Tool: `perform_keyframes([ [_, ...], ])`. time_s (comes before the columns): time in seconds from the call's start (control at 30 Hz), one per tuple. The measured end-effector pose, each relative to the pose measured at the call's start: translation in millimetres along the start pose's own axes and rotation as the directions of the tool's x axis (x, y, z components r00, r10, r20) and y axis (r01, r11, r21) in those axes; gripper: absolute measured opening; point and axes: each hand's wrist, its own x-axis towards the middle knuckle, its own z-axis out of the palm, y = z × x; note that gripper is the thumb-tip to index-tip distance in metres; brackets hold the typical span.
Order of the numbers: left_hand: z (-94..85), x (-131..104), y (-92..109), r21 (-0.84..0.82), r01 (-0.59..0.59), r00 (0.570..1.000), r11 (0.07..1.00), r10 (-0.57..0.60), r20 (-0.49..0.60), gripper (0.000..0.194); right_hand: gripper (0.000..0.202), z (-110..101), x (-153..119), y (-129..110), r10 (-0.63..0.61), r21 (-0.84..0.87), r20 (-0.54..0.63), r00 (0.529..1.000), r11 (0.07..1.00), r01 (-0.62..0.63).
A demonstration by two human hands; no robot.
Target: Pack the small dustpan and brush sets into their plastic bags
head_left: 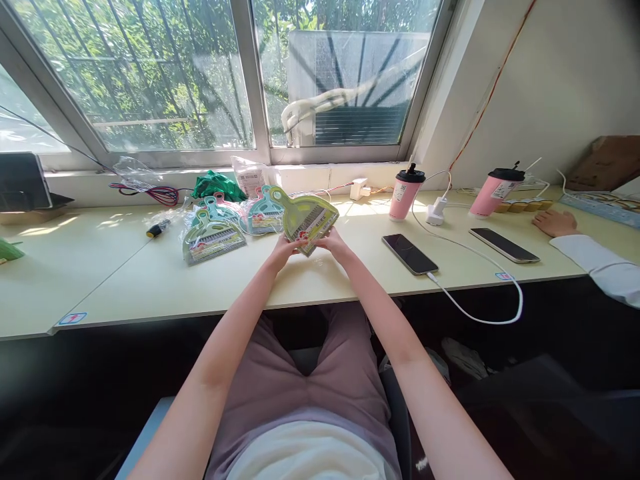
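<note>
Dustpan (309, 219) between both hands (285, 253) (336, 244)

Held dustpan set (311, 217): between left hand (286, 253) and right hand (336, 244), over the desk (125, 293).
Other dustpan sets (215, 243): on the desk, left of the held set.
Screwdriver (158, 229): left of the other sets.
Cable coil (169, 197): behind the screwdriver, before the window (150, 80).
Smartphones (410, 253): on the desk, right of both hands.
Lidded cups (404, 200): one behind each smartphone.
Charger (437, 213): between the cups.
Co-worker's hand (555, 223): right of the cups.
</note>
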Motion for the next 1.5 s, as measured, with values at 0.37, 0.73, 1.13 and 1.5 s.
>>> perform_keyframes([
  [0.37,-6.1,7.3,-10.9,0.022,-0.029,0.999,0.999,0.029,-0.012,0.063,0.050,3.5,-3.3,-7.0,0.031,0.010,0.008,0.999,0.999,-0.031],
  [0.73,-2.0,1.7,-2.1,0.022,0.000,1.000,1.000,0.000,-0.017,0.064,0.047,6.8,-5.3,-6.2,0.055,0.047,-0.071,0.996,0.998,-0.052],
  [1.13,-7.1,4.7,0.4,0.063,-0.024,0.994,0.998,0.030,-0.101,0.066,0.047,9.8,2.7,-1.3,0.073,0.038,-0.026,0.997,0.997,-0.072],
  [1.5,-53.2,7.8,23.4,-0.226,0.006,0.950,0.974,-0.076,-0.303,0.040,0.044,-5.8,-8.2,-16.9,-0.566,-0.787,-0.009,0.824,0.513,0.344],
])
